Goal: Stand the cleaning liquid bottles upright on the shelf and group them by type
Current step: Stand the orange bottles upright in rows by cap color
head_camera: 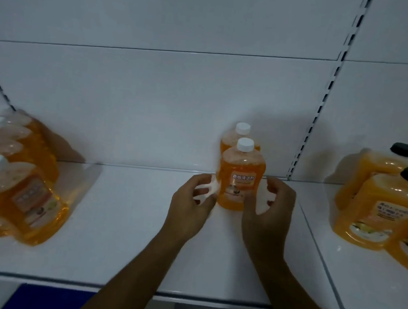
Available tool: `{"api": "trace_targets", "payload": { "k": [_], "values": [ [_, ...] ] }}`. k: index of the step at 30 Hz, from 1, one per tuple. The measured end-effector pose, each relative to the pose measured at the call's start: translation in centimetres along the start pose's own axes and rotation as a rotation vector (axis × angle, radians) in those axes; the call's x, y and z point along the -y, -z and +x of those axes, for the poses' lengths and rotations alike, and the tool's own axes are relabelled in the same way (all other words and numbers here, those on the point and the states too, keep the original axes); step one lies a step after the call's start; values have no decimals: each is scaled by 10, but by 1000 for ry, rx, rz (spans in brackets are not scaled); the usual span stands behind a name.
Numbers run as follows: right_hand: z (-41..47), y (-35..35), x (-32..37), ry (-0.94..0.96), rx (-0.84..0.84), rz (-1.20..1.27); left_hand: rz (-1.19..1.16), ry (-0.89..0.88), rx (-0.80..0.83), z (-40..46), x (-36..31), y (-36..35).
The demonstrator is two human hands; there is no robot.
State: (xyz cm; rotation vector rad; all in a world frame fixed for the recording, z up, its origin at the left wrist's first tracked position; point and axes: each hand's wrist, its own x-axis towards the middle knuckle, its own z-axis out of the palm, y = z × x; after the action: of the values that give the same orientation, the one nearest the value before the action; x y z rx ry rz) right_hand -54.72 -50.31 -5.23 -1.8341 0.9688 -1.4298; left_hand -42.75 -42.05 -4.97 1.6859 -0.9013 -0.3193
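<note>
So we've got the front white-capped bottle (242, 178) standing upright mid-shelf, right in front of its twin (238, 137) by the back panel. Our left hand (191, 205) and right hand (268, 208) sit either side of it, fingers loosely curled and spread. They look just off the plastic or barely brushing it, not really gripping anything.

It's full of orange liquid, so we'd guess fairly hefty. The clear plastic is smooth, glossy and rounded, probably a bit slick and squashy. Best hold is likely the flat-ish sides around the label, not the cap.

The white shelf (126, 221) looks like smooth painted metal. More white-capped bottles (24, 190) are bunched far left, and bigger black-capped jugs (373, 204) stand far right.
</note>
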Motion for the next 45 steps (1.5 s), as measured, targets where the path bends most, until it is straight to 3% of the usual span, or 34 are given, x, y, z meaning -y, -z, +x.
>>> {"api": "trace_targets", "payload": {
  "k": [2,4,10,16,18,21,27,37,45],
  "values": [
    [-8,-5,17,210,-33,63,54,25,-80,-11,7,15],
    [-14,-21,34,330,66,140,130,53,-156,-26,16,37],
    [-38,-104,102,183,713,323,288,116,-456,-86,41,130],
    [-56,-184,191,303,1072,316,226,204,-853,-126,57,207],
    [-58,-202,212,366,1162,292,219,250,-882,-125,59,222],
    [-62,-219,225,367,1259,239,229,263,-747,-116,59,231],
    [-58,-216,218,462,1167,194,303,233,-698,-99,64,232],
    [25,-150,168,518,892,-242,174,8,-268,-29,59,180],
    [97,-109,132,445,778,-556,80,-32,-93,40,53,106]
  ]
}}
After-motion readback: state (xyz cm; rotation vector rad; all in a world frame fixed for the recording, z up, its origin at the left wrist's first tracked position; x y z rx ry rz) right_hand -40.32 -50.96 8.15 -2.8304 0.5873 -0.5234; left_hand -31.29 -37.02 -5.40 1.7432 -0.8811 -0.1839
